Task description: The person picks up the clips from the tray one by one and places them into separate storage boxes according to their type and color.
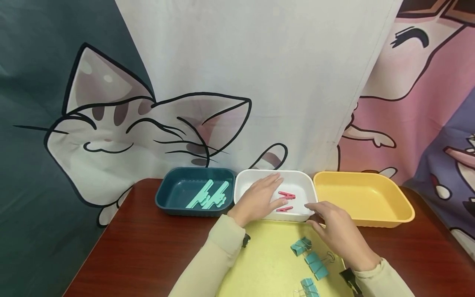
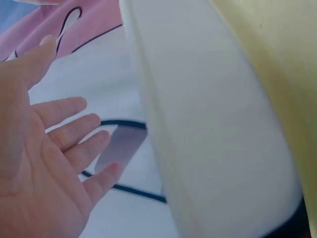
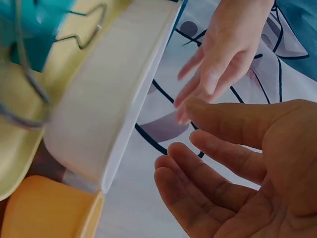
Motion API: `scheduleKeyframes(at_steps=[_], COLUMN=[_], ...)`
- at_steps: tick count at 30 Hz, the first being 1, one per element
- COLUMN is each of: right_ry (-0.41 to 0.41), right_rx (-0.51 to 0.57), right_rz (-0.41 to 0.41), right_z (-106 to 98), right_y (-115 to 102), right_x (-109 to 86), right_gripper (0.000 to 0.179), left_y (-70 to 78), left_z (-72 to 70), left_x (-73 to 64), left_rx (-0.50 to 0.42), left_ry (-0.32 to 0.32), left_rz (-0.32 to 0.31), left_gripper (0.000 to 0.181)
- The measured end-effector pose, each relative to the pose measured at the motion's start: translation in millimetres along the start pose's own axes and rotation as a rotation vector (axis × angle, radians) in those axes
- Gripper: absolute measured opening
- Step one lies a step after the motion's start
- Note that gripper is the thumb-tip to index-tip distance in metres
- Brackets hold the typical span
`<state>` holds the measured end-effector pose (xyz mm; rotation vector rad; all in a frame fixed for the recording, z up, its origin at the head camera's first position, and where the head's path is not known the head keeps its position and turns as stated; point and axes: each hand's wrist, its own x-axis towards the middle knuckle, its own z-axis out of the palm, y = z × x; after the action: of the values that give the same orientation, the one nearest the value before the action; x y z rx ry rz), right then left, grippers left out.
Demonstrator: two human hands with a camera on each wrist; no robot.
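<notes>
My left hand [image 1: 257, 201] hovers over the white bin [image 1: 301, 187], its fingers spread and holding nothing. Inside that bin lie two pink clothespins [image 1: 288, 195], close to the left thumb; the hand may hide more. By the bin's front right corner is my right hand [image 1: 342, 232], fingers loosely bent with nothing between them, as the right wrist view shows. Below it, several teal binder clips [image 1: 316, 265] lie on the pale yellow tray [image 1: 259, 264]. In the left wrist view the left palm [image 2: 44, 173] is bare beside the white bin's outer wall [image 2: 208, 124].
A dark teal bin [image 1: 172, 208] on the left holds mint-green clips [image 1: 215, 196]. On the right stands a yellow bin [image 1: 356, 198]. All three bins line the back of the reddish-brown table [image 1: 141, 247], against a printed cloth [image 1: 278, 82].
</notes>
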<state>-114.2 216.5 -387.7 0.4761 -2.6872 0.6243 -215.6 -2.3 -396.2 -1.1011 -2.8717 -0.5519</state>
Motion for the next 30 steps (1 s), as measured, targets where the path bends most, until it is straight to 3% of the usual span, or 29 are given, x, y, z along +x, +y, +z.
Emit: scheduleKeyframes(at_steps=[15,20,25,30], right_ry=[-0.028,-0.055,-0.141,-0.324], right_rx=[0.01,0.038,0.078,0.147], right_rz=[0.039,0.001,-0.064,-0.037], right_z=[3.1,8.9,9.6,7.7], right_y=[17.7,29.8,41.2,51.7], right_x=[-43.2,-57.8,-67.5,-73.1], right_gripper=[0.047,0.05,0.045,0.048], left_y=[31.3,38.4,42.5,47.0], left_z=[19.9,31.5,42.4,49.7], left_x=[28.5,35.9,40.5,44.1], left_rx=[0.04,0.078,0.068,0.042], left_ry=[-0.085,-0.104,-0.112,-0.124], left_rz=[0.11,0.134,0.115,0.104], left_gripper=[0.066,0.064,0.065,0.066])
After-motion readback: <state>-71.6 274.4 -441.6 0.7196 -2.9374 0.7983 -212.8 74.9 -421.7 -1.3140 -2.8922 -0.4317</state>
